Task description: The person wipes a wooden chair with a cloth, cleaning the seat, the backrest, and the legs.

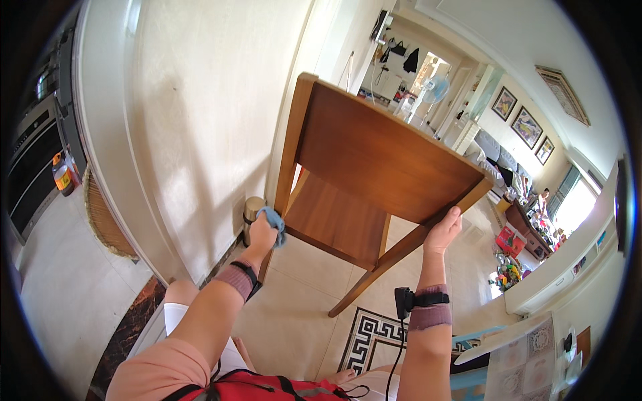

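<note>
A brown wooden chair [391, 150] stands before me, tilted in the view, with its backrest towards me and its seat [336, 215] beyond. My right hand [444, 230] grips the lower right corner of the backrest where it meets the side post. My left hand [263, 233] is closed on a blue cloth [277, 225] and holds it against the chair's left rear post, near seat height. Part of the cloth is hidden by the fingers. A gold-coloured cylindrical container [254, 204] stands just behind my left hand, by the wall.
A cream wall [200, 110] rises close on the left. A woven basket tray [103, 220] and a bottle [62, 175] lie beyond the doorway. A covered table [521, 356] is at lower right. Toys [507, 270] and a red box [510, 240] are farther off, near a person.
</note>
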Demonstrator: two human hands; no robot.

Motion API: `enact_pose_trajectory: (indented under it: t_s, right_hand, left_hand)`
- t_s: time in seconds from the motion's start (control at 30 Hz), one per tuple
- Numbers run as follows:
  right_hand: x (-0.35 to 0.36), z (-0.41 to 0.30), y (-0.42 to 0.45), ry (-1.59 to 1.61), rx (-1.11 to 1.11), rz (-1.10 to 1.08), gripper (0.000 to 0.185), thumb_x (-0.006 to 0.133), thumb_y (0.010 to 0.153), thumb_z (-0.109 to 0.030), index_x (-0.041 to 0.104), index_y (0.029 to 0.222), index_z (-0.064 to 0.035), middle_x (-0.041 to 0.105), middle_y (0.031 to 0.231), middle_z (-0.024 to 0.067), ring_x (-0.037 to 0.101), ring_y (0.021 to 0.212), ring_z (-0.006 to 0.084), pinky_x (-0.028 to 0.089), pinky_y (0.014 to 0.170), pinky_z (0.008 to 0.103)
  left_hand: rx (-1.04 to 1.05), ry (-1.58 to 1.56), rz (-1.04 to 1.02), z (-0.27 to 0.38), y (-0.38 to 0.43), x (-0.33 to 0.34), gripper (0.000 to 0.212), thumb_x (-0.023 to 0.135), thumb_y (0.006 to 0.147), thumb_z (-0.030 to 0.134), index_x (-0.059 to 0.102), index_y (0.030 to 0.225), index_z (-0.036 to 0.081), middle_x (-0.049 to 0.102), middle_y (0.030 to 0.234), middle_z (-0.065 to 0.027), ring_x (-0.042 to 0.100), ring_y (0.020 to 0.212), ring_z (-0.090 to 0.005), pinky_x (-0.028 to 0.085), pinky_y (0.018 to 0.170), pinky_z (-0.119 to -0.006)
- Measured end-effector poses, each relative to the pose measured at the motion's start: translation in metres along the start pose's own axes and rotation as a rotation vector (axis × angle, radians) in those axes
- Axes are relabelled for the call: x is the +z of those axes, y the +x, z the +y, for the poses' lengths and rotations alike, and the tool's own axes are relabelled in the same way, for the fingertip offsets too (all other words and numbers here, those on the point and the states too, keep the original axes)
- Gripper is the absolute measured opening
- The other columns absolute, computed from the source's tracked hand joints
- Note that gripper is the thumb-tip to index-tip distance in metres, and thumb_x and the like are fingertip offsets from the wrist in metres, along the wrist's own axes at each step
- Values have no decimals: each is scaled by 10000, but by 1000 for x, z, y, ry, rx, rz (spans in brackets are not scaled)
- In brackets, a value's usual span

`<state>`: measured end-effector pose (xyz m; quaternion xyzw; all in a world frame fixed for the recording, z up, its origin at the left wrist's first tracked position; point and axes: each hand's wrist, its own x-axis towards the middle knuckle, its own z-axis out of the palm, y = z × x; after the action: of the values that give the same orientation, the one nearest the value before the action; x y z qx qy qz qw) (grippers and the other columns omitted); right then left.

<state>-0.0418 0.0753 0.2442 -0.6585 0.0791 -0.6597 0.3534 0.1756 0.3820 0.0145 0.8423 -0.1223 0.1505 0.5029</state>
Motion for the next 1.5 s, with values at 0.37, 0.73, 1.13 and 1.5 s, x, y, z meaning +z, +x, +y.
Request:
enact_pose_trajectory:
  t_s: [0.37, 0.73, 1.13, 1.5]
  right_hand:
    - [20, -118, -83, -70, -344, -365, 319, 617, 909, -109, 560, 1206, -7, 519, 1279, 161, 502, 1171, 291, 377, 1017, 395]
    - [54, -188, -91, 814, 571, -166, 274, 394, 1044, -208, 495, 1239, -43, 604, 1137, 74, 598, 1017, 208, 490, 915, 358]
    - [214, -194, -25, -634, -908, -279, 561, 547, 848, -100, 450, 1392, -2, 386, 1479, 206, 331, 1396, 370, 207, 1140, 576]
    - [200, -169, -23, -761, -983, -260, 574, 526, 864, -176, 438, 1413, -33, 399, 1493, 152, 344, 1404, 304, 220, 1153, 491]
  left_hand:
    - [343, -1001, -500, 196, -22, -126, 520, 672, 755, 18, 500, 1246, 18, 606, 1064, -81, 610, 958, -150, 519, 811, -326]
    - [891, -617, -191, 265, 22, -178, 270, 705, 859, 109, 652, 1112, 34, 640, 1158, -99, 616, 1063, -213, 488, 922, -338]
    - [414, -1114, -498, 275, 130, -180, 627, 237, 1048, 504, 609, 1183, 17, 613, 1145, -85, 551, 1055, -161, 412, 991, -313]
    - [509, -1276, -393, 267, 149, -154, 626, 218, 1043, 522, 610, 931, 47, 604, 904, -34, 552, 868, -126, 451, 845, -281]
